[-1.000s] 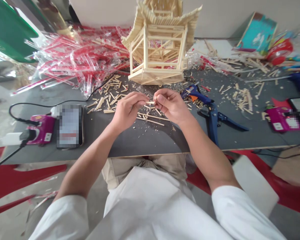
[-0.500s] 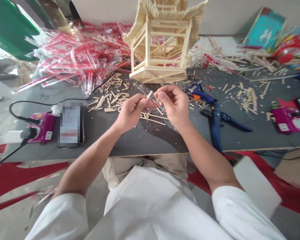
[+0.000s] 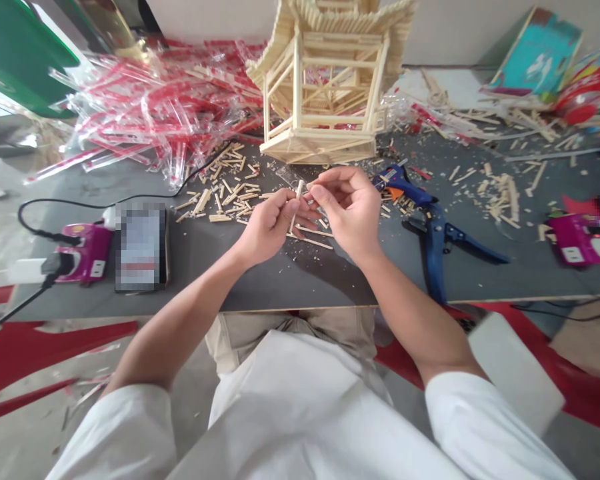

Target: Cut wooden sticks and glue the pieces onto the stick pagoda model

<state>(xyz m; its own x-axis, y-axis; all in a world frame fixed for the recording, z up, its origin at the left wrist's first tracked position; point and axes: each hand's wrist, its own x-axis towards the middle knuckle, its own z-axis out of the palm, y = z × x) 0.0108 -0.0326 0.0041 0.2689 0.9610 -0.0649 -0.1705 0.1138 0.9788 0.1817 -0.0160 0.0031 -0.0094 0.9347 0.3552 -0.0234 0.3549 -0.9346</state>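
My left hand [image 3: 267,225] pinches a short wooden stick [image 3: 299,192] between thumb and fingers, the stick standing nearly upright. Close beside it, my right hand [image 3: 351,208] has its thumb and forefinger pressed together near the top of that stick; whatever is between these fingertips is too small to make out. Below the hands lie a few longer thin sticks [image 3: 316,244] on the dark table. Just beyond them stands a pavilion model [image 3: 325,141] built of pale sticks. A blue glue gun [image 3: 411,192] rests to the right of my right hand.
Blue-handled cutters [image 3: 435,257] lie at the right. Cut stick pieces [image 3: 200,202] are scattered at left. Red and clear plastic wrappers [image 3: 155,110] heap behind them. A phone [image 3: 141,248] and a purple power socket [image 3: 86,252] with cables occupy the left side.
The stick in my left hand has turned more upright and shows more of its length. My right fingertips have come slightly closer to it.
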